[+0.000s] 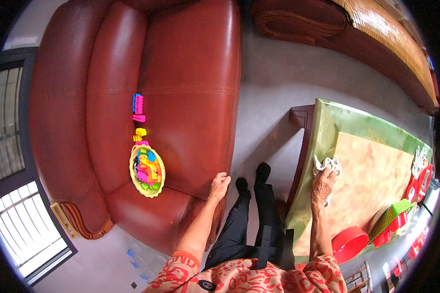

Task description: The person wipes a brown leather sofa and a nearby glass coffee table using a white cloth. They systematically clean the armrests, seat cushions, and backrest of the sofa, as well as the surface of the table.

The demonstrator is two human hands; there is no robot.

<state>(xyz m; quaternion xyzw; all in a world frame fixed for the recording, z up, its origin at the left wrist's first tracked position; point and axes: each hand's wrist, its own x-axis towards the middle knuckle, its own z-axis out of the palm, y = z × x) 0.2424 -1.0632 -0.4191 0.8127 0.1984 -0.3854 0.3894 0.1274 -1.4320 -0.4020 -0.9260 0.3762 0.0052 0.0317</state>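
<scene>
My right hand [323, 184] is closed on a crumpled white cloth [319, 163] and presses it against the green stone-look rim of the table [327, 122], beside its peach marbled middle. My left hand [220, 185] is loosely curled with nothing seen in it, close to the front edge of the red-brown leather sofa [190, 122]. On the sofa seat, left of that hand, a pale yellow basket [154, 194] holds many bright toy blocks [149, 168]. Loose pink and blue blocks [139, 104] and yellow ones [140, 134] lie in a row beyond it against the backrest.
A red round basin [350, 244], a green perforated basket [391, 217] and red items [423, 180] crowd the table's right side. My legs stand on the grey floor [269, 93] between sofa and table. Another brown seat [308, 22] stands at the far side; barred windows [29, 229] are at left.
</scene>
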